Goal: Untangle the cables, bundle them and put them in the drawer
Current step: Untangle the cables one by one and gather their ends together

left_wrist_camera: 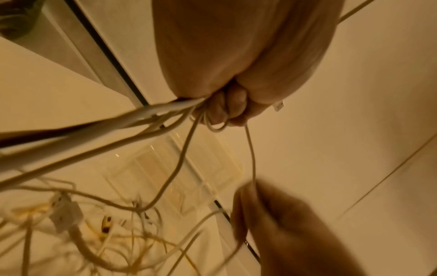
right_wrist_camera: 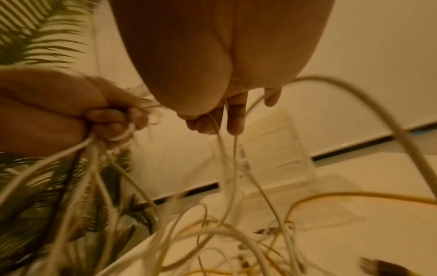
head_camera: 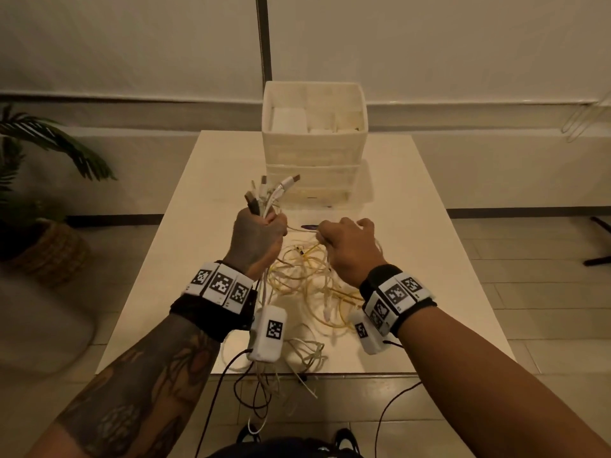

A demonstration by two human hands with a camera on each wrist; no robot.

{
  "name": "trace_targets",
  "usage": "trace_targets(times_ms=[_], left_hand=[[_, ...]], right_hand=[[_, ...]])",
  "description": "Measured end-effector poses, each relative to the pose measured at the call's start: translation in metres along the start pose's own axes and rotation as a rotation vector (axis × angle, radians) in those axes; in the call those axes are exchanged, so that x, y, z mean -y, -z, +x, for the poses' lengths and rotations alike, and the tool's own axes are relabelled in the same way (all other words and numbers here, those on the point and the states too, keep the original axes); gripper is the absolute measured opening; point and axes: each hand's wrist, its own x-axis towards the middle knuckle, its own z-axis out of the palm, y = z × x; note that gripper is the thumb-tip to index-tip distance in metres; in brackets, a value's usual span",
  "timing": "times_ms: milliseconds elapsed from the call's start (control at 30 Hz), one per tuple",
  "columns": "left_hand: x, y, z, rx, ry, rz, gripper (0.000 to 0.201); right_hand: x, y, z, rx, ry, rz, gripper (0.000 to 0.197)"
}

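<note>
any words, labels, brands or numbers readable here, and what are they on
No readable words, brands or numbers in any view.
Wristbands on the left hand and right hand: black-and-white square marker patterns only, no letters.
White modules under the wrists: the same marker patterns, no text.
Drawer unit, cables and plugs: no print visible.

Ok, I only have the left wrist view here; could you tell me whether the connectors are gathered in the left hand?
Observer: Yes; in the head view, several cable ends with USB plugs stick up out of the left hand.
Operator: Thank you. Is everything else on the table?
Observer: No; some loose strands hang over the near edge of the table.
Operator: And the right hand?
Observer: The right wrist view shows the right hand holding what look like two thin strands, not one.
</note>
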Motion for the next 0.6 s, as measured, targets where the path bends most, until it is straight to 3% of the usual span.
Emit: trace_targets(times_ms=[100,233,333,433,600], left_hand=[[-0.001,0.014,0.008,-0.051,-0.008,-0.034,0.009],[0.002,0.014,0.007,-0.037,-0.009,-0.013,0.011],[0.005,0.012,0.005,-0.054,-0.018,0.027,0.018],[0.010,0.009,0.005,-0.044,-0.028,0.038,0.020],[0.011,0.000,0.002,-0.017,-0.014,0.050,0.019]], right_hand=[[-0.023,-0.001,-0.005,0.001,-0.128,-0.096,0.025],[-0.021,-0.002,0.000,-0.064,-0.183,-0.156,0.023],[-0.019,0.008,0.005,-0.135,-0.239,0.255,0.017],[-0.007,0.020,0.008,-0.138,-0.284,0.674,0.034],[0.002,0.030,0.010,-0.165,-0.165,0.548,0.044]])
